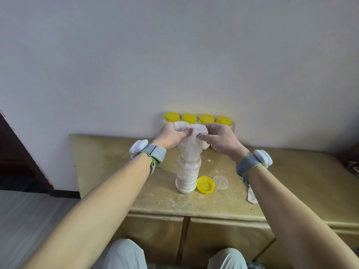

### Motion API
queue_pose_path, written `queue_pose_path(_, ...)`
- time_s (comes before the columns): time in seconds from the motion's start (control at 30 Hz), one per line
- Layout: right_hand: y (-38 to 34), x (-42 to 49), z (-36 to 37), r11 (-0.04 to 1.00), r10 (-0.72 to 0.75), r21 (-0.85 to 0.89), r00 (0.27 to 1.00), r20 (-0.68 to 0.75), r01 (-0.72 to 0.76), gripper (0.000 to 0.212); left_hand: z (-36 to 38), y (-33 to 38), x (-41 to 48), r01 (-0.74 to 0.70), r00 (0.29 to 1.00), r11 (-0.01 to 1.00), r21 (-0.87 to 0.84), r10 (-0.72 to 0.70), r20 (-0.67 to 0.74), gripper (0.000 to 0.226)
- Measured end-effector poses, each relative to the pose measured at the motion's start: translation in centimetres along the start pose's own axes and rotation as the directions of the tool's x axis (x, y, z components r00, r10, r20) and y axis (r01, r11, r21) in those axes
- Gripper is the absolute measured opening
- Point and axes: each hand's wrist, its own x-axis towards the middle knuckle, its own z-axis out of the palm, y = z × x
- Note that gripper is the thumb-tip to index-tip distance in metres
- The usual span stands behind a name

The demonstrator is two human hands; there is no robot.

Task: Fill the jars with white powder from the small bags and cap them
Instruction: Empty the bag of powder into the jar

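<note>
Grip closed both sides: left hand (172,135) and right hand (219,138) pinch the small bag (189,150) by its crumpled top, mouth down in the open jar (188,177) mid-table (108,171). Bag looks thin and limp, jar light and tippy, so hold high.

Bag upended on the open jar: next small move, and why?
Likely shake or squeeze the bag gently from the top, with its mouth in the jar. The left hand and right hand both grip its upturned end, powder shows inside the bag, and the jar is only partly full. The yellow cap lies beside it for later.
</note>
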Motion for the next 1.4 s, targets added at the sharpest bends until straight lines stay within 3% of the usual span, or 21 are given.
queue_pose_path(0.1,0.2,0.2,0.2,0.984,-0.018,-0.178,0.994,-0.104,-0.001,0.004,0.0,0.4,-0.7,-0.057,0.998,0.998,-0.01,0.057,0.031,0.013)
queue_pose_path(0.23,0.4,0.4,0.1,0.981,-0.029,-0.195,0.969,-0.244,-0.02,0.026,-0.4,-0.3,0.0,-0.035,0.976,0.999,-0.034,0.027,-0.215,0.015)
queue_pose_path(0.3,0.2,0.5,0.4,0.977,-0.028,-0.211,0.984,-0.176,-0.01,0.028,-0.6,0.0,-0.2,-0.029,0.99,0.999,-0.029,0.025,-0.141,0.009)
queue_pose_path(0.37,0.2,0.8,0.6,0.974,-0.027,-0.228,0.993,-0.116,0.0,0.025,-0.2,0.9,-0.8,-0.025,0.999,0.998,-0.064,0.022,-0.049,0.017)
queue_pose_path(0.47,-0.2,1.1,1.0,0.999,0.043,-0.024,0.996,-0.076,-0.045,0.028,0.3,1.3,-1.2,0.066,0.997,0.972,-0.225,-0.055,0.053,0.016)
queue_pose_path(0.53,-0.7,0.9,1.0,0.987,0.129,0.101,0.99,-0.051,-0.123,0.038,0.3,1.2,-1.2,0.091,0.992,0.967,-0.24,-0.066,0.108,0.023)
queue_pose_path(0.6,-0.7,1.1,0.8,0.992,0.125,0.044,0.988,-0.087,-0.122,0.036,-0.1,1.2,-1.6,0.095,0.993,0.971,-0.221,-0.078,0.085,0.027)
queue_pose_path(0.67,-0.6,1.3,0.4,0.993,0.038,-0.103,0.982,-0.184,-0.058,0.02,-0.3,0.9,-1.6,0.104,0.995,0.962,-0.251,-0.101,0.026,0.032)
queue_pose_path(0.73,-0.7,1.3,0.2,0.974,-0.013,-0.223,0.983,-0.184,-0.029,0.011,-0.2,0.4,-2.1,0.124,0.99,0.976,-0.178,-0.109,0.091,0.044)
queue_pose_path(0.8,-1.0,1.2,0.3,0.955,-0.04,-0.297,0.993,-0.115,0.004,0.012,0.5,-0.5,-2.2,0.112,0.961,0.993,0.04,-0.118,0.251,0.063)
queue_pose_path(0.87,-1.4,1.1,0.2,0.951,-0.069,-0.309,0.986,-0.15,0.02,0.015,1.6,-1.1,-2.2,0.09,0.934,0.978,0.187,-0.148,0.325,0.082)
queue_pose_path(0.97,-2.0,0.9,-0.4,0.916,-0.091,-0.4,0.98,-0.178,0.012,0.012,3.7,-0.9,-1.9,0.056,0.956,0.972,0.229,-0.118,0.269,0.078)
queue_pose_path(1.07,-2.4,0.7,-0.7,0.915,-0.128,-0.402,0.966,-0.226,0.027,0.007,4.9,-1.4,-2.3,0.022,0.975,0.962,0.273,-0.081,0.208,0.043)
queue_pose_path(1.13,-2.4,0.6,-1.0,0.888,-0.115,-0.459,0.982,-0.152,0.033,0.006,5.6,-2.2,-2.4,0.031,0.99,0.961,0.273,-0.067,0.121,0.03)
queue_pose_path(1.23,-2.5,0.7,-1.5,0.912,-0.182,-0.403,0.951,-0.249,0.069,0.003,6.1,-2.8,-2.5,0.028,0.999,0.973,0.231,-0.037,0.036,0.026)
queue_pose_path(1.33,-2.9,0.6,-1.5,0.874,-0.148,-0.478,0.985,-0.092,0.087,0.011,6.1,-3.1,-2.7,0.016,1.0,0.971,0.239,-0.015,-0.003,0.032)
queue_pose_path(1.4,-2.9,0.5,-1.5,0.892,-0.168,-0.443,0.976,-0.136,0.092,0.018,6.0,-3.2,-2.6,0.023,1.0,0.971,0.237,-0.024,0.0,0.032)
